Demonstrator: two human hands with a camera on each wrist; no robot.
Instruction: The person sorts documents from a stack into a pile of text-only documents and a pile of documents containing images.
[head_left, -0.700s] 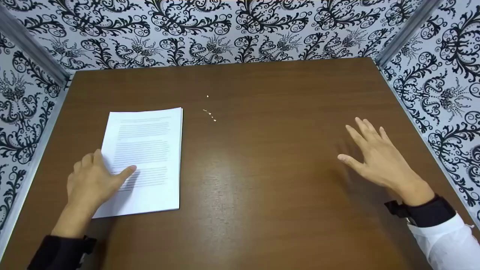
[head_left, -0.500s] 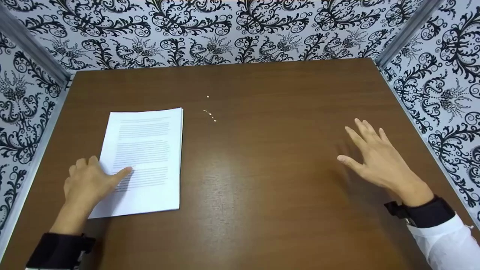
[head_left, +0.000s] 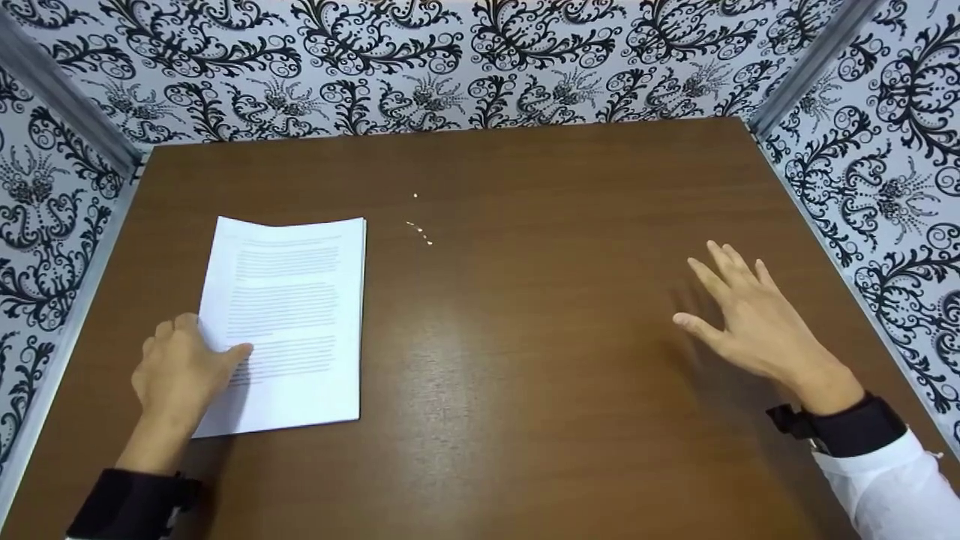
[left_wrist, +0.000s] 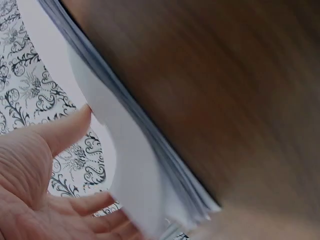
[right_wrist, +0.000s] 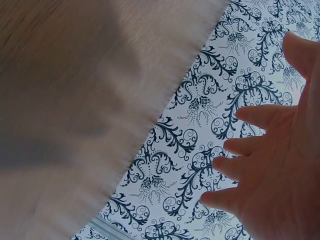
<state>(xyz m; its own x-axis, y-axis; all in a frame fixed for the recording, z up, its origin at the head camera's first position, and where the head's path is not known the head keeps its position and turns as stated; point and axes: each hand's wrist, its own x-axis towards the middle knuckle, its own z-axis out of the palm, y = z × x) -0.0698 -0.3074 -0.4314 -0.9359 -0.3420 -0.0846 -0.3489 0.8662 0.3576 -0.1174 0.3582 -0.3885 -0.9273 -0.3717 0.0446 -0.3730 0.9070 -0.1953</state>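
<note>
One hand alone had hold of anything: the left hand (head_left: 180,367) gripped the left edge of a stack of paper (head_left: 300,397), thumb over the printed top sheet, fingers bent about the side, some tips hidden by the sheets. How many sheets it pinched could not be told. In the left wrist view, paper bowed away from the rest beside the thumb, and in the head view the far edge dipped in a shallow curve. The stack was at the left part of the brown table (head_left: 525,337).

With just one edge held, the likeliest trouble was a skewed stack, caused by the thumb catching the upper sheets while lower ones slid free. A harder squeeze on the bowed paper could also have creased it.

The right hand (head_left: 765,330) held nothing, fingers spread, well apart from the paper; whether it touched the tabletop was unclear. A black band (head_left: 862,427) circled its wrist, below a white sleeve (head_left: 877,476).

The surface shone with reflected light, and pale specks (head_left: 420,230) lay near the stack's far right corner. Patterned walls (head_left: 427,52), black scrollwork on white, enclosed three sides, with grey strips (head_left: 810,67) at the corners.
</note>
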